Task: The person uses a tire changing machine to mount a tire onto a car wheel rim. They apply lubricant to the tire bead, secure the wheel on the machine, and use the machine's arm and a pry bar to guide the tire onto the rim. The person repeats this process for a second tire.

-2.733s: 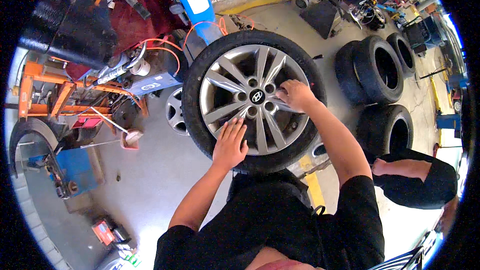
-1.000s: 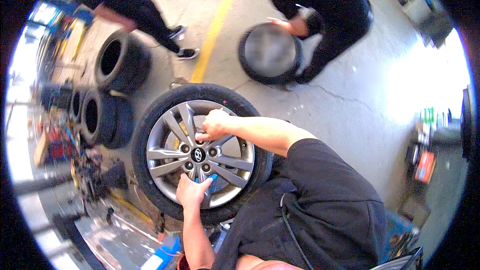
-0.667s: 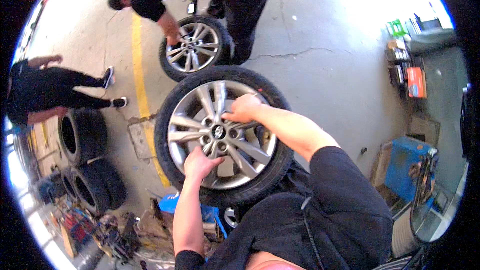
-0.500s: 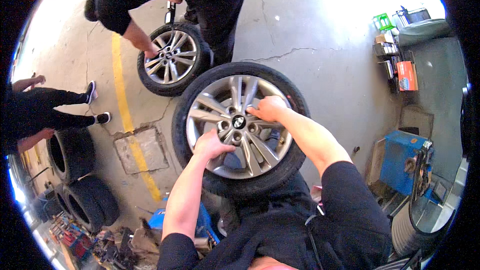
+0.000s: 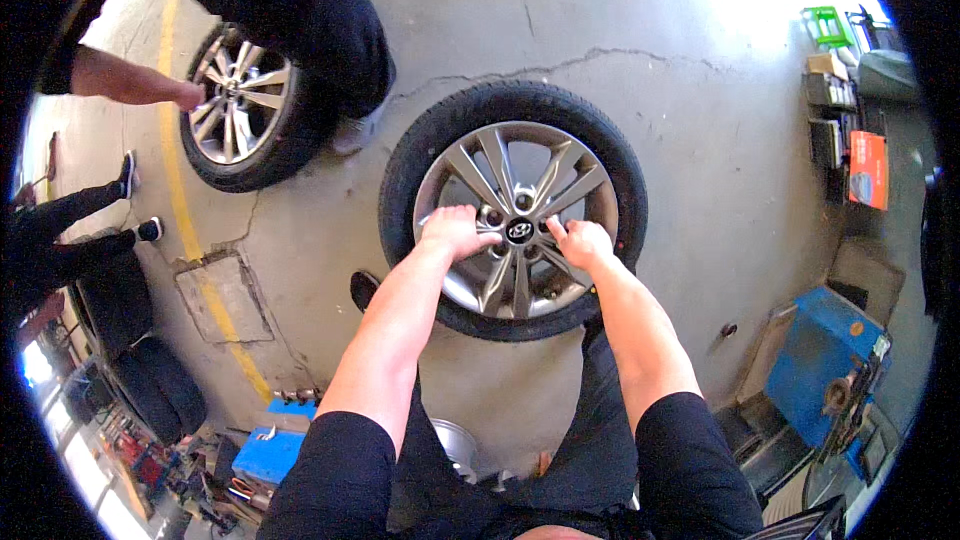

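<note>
A silver alloy wheel [image 5: 519, 280] with a black tyre [image 5: 400, 175] is in front of me, its spoked face turned up toward me. My left hand [image 5: 457, 233] is closed round spokes left of the centre cap. On the cap's right side, my right hand [image 5: 582, 242] grips a spoke, thumb near the lug holes. The fingertips of both hands are hidden behind the spokes. Whether the tyre rests on the floor or is held just above it, I cannot tell.
At the upper left a co-worker's hand [image 5: 187, 95] touches a second wheel [image 5: 232, 92]. Another person's legs [image 5: 75, 240] show at far left, above black tyres [image 5: 155, 380]. Blue equipment [image 5: 825, 365] stands at the right, below an orange box [image 5: 868, 170]. A blue box [image 5: 268, 452] is at the lower left.
The wheel has turned and moved away from my body, with both hands still on its spokes. The co-worker and second wheel now appear farther left as my view shifted.
</note>
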Motion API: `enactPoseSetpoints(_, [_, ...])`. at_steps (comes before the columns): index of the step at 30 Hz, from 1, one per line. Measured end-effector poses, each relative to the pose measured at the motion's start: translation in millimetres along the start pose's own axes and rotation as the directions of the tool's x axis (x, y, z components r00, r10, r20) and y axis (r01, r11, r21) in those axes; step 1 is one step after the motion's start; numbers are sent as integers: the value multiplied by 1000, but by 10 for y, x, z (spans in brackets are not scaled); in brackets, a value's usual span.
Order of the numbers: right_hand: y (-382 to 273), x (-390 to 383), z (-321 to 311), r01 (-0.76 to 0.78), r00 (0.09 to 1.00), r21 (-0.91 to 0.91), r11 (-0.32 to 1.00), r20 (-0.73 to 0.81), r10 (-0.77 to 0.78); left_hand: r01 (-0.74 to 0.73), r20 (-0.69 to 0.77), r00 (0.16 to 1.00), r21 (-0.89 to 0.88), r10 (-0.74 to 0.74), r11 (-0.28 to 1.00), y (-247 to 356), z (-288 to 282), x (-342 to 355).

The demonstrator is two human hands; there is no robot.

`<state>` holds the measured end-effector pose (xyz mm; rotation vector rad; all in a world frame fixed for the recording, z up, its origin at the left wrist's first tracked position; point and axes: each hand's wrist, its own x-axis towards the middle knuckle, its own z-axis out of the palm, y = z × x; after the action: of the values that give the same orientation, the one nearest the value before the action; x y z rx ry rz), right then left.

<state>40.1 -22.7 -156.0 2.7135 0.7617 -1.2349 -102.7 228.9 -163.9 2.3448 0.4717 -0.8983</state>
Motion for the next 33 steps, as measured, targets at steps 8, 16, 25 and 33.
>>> enactPoseSetpoints(8, [413, 652, 429, -31, 999, 40, 999, 14, 30, -104, -39, 993, 89, 108, 991, -12, 252, 806])
enactPoseSetpoints(16, [230, 46, 630, 176, 981, -115, 978, -59, -184, -2, -230, 972, -185, -41, 983, -389, 784, -1011])
enactPoseSetpoints(25, [-1479, -1824, 445, 592, 783, -499, 632, 543, -305, 419, -51, 680, -792, -731, 445, -1542, 1751, -5901])
enactPoseSetpoints(33, [-5729, -2848, 461, 823, 548, -537, 187, 659, -515, 389, 257, 375, -916, -891, -101, -1405, 2255, -8288])
